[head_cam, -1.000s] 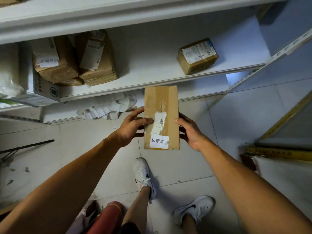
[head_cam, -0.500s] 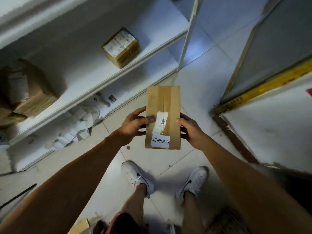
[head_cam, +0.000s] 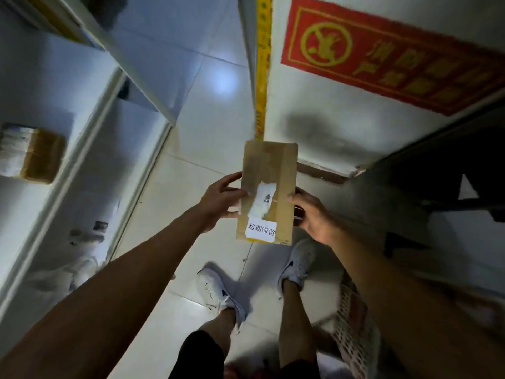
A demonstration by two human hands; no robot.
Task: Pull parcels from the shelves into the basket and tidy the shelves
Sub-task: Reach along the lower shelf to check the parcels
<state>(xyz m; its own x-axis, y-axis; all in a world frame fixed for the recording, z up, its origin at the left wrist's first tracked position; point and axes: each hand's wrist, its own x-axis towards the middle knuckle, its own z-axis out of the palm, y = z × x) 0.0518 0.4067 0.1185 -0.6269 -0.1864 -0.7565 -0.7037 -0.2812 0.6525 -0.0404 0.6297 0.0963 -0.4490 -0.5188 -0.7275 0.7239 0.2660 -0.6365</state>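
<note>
Flat cardboard parcel [head_cam: 266, 192] clamped at mid-length: left hand [head_cam: 220, 199] and right hand [head_cam: 311, 213] fingers curled on long edges. Judged light, stiff; taped face possibly slick. Edge grip adequate.

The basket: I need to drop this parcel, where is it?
Head view, lower right: the basket sits on the floor under the right forearm, beside the right shoe.

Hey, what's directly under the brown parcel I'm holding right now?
Under the brown parcel, held by the left hand and right hand, white floor tiles show around it. Its underside and the floor straight beneath are covered.
</note>
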